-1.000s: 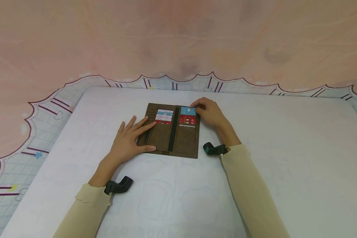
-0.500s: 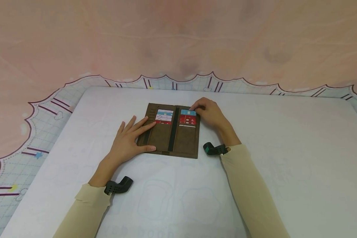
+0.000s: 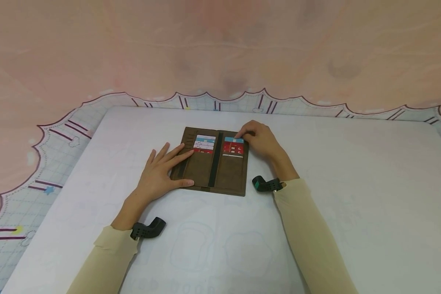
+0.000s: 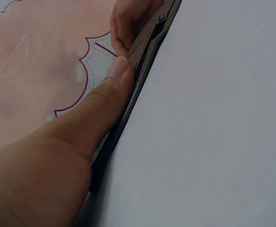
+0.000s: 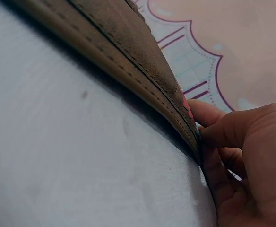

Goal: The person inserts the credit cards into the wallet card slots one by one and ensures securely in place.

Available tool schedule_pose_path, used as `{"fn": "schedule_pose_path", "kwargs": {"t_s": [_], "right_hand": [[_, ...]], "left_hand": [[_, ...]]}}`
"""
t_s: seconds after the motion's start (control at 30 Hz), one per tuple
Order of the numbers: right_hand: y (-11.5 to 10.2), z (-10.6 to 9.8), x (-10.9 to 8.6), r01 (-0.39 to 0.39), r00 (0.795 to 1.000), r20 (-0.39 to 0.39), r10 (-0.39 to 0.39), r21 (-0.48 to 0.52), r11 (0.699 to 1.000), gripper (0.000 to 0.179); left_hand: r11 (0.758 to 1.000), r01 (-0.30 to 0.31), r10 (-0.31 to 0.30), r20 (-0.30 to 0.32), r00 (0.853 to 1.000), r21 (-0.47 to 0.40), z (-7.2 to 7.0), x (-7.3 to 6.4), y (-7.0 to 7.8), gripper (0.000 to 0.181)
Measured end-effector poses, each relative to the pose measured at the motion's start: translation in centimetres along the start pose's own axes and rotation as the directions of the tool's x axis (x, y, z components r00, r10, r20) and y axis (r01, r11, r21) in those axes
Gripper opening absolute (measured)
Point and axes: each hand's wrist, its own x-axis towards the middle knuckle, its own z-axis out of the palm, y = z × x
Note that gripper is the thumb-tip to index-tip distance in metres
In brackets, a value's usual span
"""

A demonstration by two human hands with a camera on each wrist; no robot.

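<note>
A brown bifold wallet [image 3: 229, 175] lies open on the white tabletop, with cards in the slots of both panels. My left hand [image 3: 158, 171] rests on its left panel, fingers spread; the thumb [image 4: 114, 80] lies along the near edge in the left wrist view. At the top right corner, my right hand [image 3: 261, 139] pinches a blue card [image 3: 229, 139] with curled fingers. That card sits in the top slot, above red cards [image 3: 233, 147]. In the right wrist view, thumb and fingers [image 5: 223, 132] meet at the wallet's edge, hiding most of the blue card.
The white tabletop [image 3: 316, 183] extends all round the wallet, with faint printed outlines near the front. Beyond its far and left edges lies a pinkish cloth [image 3: 220, 49] with a scalloped white border. A black band with a camera [image 3: 148, 228] is on each wrist.
The blue card has slid down into its slot, so less of it shows. My right fingertips followed it slightly downward. The left hand stays put on the wallet.
</note>
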Motion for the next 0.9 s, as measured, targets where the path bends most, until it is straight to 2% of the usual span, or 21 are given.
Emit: {"fn": "schedule_pose_path", "kwargs": {"t_s": [0.6, 0.9], "right_hand": [[-0.35, -0.39, 0.04, -0.011, 1.000, 0.029, 0.011, 0.010, 1.000, 0.027], [-0.40, -0.05, -0.14, -0.014, 0.999, 0.030, 0.012, 0.054, 0.998, 0.026]], "left_hand": [[1.000, 0.001, -0.001, -0.006, 1.000, -0.002, 0.07, 0.19, 0.04, 0.083], [1.000, -0.004, 0.004, -0.006, 1.000, 0.006, 0.10, -0.04, 0.20, 0.083]]}}
